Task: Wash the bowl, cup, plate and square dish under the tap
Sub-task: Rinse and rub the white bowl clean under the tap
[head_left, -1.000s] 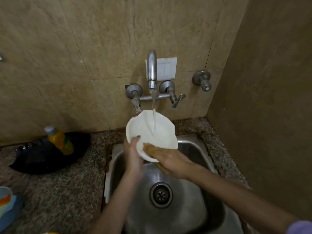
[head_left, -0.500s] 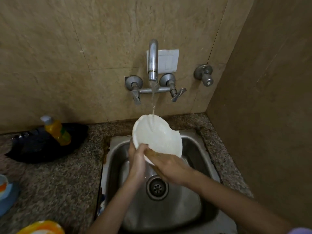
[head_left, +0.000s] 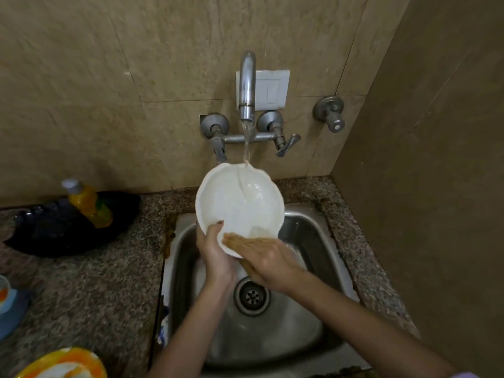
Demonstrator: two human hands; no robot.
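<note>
The sink (head_left: pixel 321 236) is deep and made of steel. Over it is the white bowl (head_left: pixel 234 203), tipped up under the tap (head_left: pixel 246 83). The left hand (head_left: pixel 215 255) grips the near rim, with the thumb inside and the fingers behind. The right hand (head_left: pixel 267 257) lies flat on the low inside part, fingers straight. Water (head_left: pixel 246 151) hits the top edge and runs down inside. The bowl looks hard and would likely break if it fell on the steel. It is wet, so it is likely slippery. The rim is the best place to hold it, and tightly.
</note>
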